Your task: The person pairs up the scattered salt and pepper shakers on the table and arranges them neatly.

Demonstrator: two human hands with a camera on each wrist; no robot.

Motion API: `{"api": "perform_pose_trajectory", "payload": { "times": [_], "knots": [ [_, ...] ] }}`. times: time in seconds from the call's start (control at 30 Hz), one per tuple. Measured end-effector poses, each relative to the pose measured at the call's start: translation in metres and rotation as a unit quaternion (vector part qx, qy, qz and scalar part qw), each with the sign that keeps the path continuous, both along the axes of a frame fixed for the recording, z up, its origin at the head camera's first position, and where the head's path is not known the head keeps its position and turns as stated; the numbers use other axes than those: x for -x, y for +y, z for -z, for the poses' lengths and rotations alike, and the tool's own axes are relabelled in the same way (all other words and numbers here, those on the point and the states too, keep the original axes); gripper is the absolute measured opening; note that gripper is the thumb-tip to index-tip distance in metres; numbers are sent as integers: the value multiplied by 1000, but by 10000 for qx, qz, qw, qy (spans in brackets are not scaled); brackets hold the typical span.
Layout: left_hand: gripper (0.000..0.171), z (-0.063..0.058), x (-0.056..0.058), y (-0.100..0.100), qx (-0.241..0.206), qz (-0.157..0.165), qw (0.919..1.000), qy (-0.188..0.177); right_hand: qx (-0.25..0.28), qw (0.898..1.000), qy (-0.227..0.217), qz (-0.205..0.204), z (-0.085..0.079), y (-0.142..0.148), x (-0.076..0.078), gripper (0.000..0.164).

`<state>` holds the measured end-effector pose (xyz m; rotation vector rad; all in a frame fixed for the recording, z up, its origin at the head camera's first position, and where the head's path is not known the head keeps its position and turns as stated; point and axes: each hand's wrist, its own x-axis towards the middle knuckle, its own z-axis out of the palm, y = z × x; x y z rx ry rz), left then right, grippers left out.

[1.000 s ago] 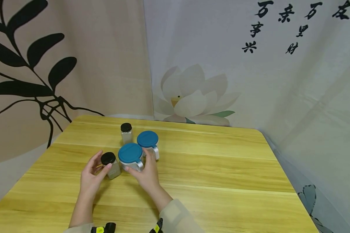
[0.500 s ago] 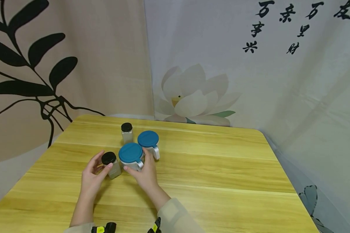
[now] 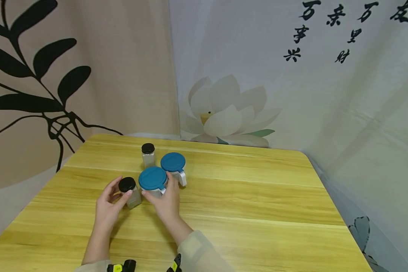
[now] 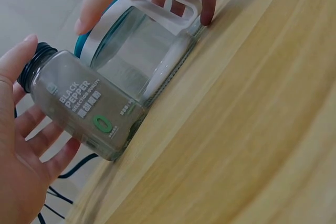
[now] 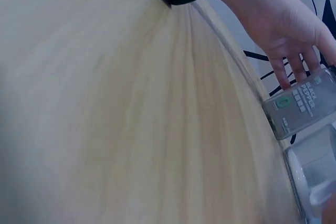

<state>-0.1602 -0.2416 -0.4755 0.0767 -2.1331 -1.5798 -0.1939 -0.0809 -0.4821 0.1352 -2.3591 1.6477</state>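
In the head view my left hand (image 3: 107, 209) holds a square glass pepper jar (image 3: 133, 198) with a black cap, thumb on the near side and fingers on the left. Its label (image 4: 79, 98) reads black pepper in the left wrist view. Just right of it, my right hand (image 3: 168, 200) holds a clear seasoning jar (image 4: 139, 51) with a blue lid (image 3: 153, 178) and white handle (image 4: 168, 6), fingers on its right side and thumb in front. Both jars stand upright on the table, close together.
A second blue-lidded jar (image 3: 173, 162) with a white handle stands behind the right hand. Another black-capped jar (image 3: 148, 155) is at its left. The wooden table (image 3: 258, 196) reaches back to a printed curtain (image 3: 292, 109).
My right hand and forearm have shifted slightly left, the thumb sliding across the front of the seasoning jar and covering more of its handle. The left hand stays on the pepper jar.
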Motion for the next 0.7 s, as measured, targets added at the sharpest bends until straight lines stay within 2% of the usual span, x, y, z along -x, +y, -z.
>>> {"api": "perform_pose_trajectory", "payload": {
  "times": [0.27,0.7],
  "knots": [
    [52,2,2,0,-71,-13,9999,76,-81,9993,15,352,0,-6,1,91],
    [54,1,0,2,-55,-48,10000,-21,23,9973,12,730,1,-13,3,92]
  ]
}}
